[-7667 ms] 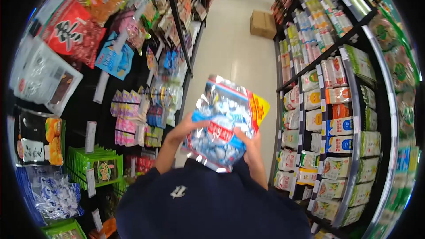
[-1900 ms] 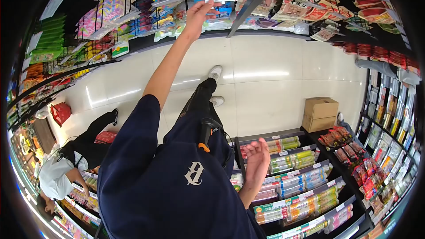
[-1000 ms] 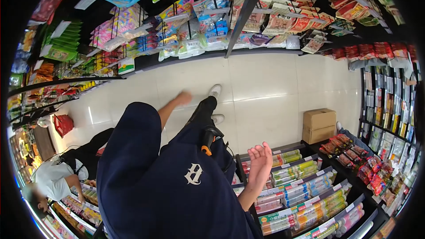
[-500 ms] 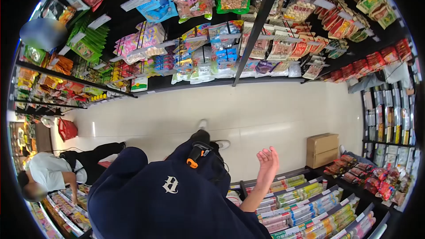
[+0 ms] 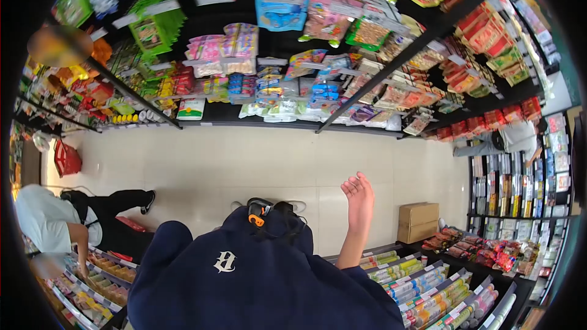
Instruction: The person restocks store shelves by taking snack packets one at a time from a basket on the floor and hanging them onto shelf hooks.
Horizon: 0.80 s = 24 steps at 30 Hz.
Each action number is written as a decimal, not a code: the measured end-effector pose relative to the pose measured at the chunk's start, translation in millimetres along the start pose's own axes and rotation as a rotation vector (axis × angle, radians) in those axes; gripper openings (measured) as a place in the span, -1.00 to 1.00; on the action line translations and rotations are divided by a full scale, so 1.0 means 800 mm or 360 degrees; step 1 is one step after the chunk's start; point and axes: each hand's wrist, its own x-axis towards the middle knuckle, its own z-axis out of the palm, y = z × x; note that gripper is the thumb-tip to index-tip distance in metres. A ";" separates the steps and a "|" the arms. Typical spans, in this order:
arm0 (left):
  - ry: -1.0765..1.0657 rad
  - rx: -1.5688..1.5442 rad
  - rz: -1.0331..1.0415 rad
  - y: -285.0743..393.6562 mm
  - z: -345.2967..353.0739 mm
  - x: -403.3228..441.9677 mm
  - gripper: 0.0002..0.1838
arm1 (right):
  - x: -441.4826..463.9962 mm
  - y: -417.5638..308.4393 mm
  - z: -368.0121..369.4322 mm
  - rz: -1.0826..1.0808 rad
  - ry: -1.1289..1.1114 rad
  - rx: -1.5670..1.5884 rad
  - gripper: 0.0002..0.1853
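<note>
My right hand (image 5: 359, 200) is raised in front of me over the tiled floor. Its fingers are loosely bent and hold nothing. Below its forearm, on my right, tiered shelves carry rows of tube-shaped packs (image 5: 422, 287) in yellow, blue and pink. My left arm stays close to my navy top (image 5: 263, 287), and its hand is out of sight. A black and orange device (image 5: 258, 212) sits at my waist, with a dark cord beside it.
Hanging snack bags (image 5: 283, 6) fill the rack across the aisle. A cardboard box (image 5: 418, 222) stands on the floor at right, near red packets (image 5: 471, 245). One person (image 5: 46, 214) reaches into shelves at left; another person (image 5: 520, 137) is at far right. A red basket (image 5: 67, 159) sits far left.
My view has turned, so the snack rack appears shifted to the right. My right hand is a little higher in view, still bare. My feet now look side by side.
</note>
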 end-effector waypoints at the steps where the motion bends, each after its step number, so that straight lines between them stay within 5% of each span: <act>1: 0.0006 -0.0020 0.0008 -0.018 -0.006 -0.003 -0.72 | -0.007 0.008 0.026 0.0026 -0.0078 -0.0006 -0.69; 11: 0.0249 0.0043 0.0418 -0.272 0.010 -0.011 -0.73 | -0.110 0.192 0.245 0.0704 -0.0942 -0.0330 -0.65; 14: 0.0361 -0.0461 -0.0052 -0.179 -0.051 -0.122 -0.81 | -0.160 0.228 0.306 0.0964 -0.1208 -0.0461 -0.64; 17: 0.0448 -0.1141 -0.0128 -0.199 -0.063 -0.123 -0.88 | -0.179 0.249 0.348 0.1028 -0.1397 -0.0626 -0.65; 24: 0.0675 -0.1755 -0.0418 -0.219 -0.087 -0.110 -0.79 | -0.139 0.307 0.431 0.0984 -0.1532 -0.0925 -0.67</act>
